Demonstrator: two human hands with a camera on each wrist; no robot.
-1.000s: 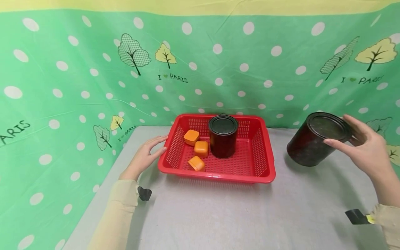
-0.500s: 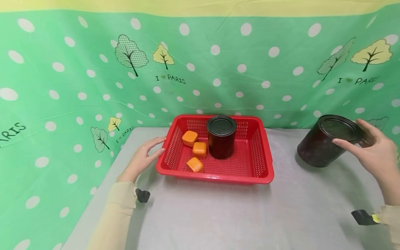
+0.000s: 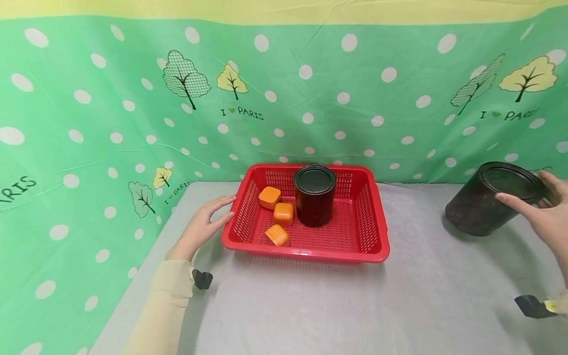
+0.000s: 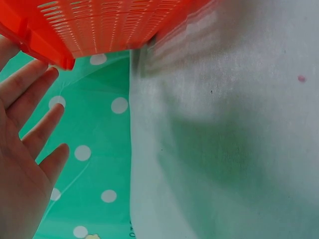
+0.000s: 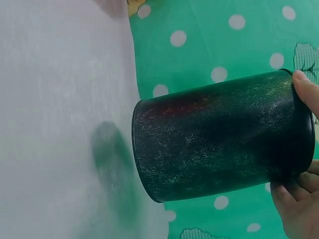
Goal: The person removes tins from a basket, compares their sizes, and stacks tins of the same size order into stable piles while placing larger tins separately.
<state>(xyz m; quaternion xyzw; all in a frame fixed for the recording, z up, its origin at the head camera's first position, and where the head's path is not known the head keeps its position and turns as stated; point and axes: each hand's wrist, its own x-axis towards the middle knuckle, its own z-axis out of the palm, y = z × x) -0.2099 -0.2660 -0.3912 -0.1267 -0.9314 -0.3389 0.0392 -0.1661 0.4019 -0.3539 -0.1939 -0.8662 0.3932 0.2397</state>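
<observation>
Black can [image 3: 492, 202] is in the right grip [image 3: 550, 217], a bare hand with the thumb on one side of the lidded end and fingers on the other. The can tilts, its lid end leaning toward the hand; whether its bottom edge touches the grey tabletop [image 3: 288, 315] cannot be told. From the right wrist its side looks dark and scuffed.

The left grip [image 3: 201, 229] is wide and relaxed, fingers extended, their tips at the left rim of a red basket [image 3: 306, 254] with slotted walls. A cream sleeve [image 3: 173, 283] covers that arm.

Inside the basket, well apart from the held can, a second black can [image 3: 315, 199] stands upright with its lid on. To its left lie a rear orange block [image 3: 269, 198], a middle orange block [image 3: 284, 214] just beside the can, and a front orange block [image 3: 277, 235], tilted.

Behind hangs a green cloth [image 3: 284, 69] with white dots, printed trees and "PARIS" lettering.
</observation>
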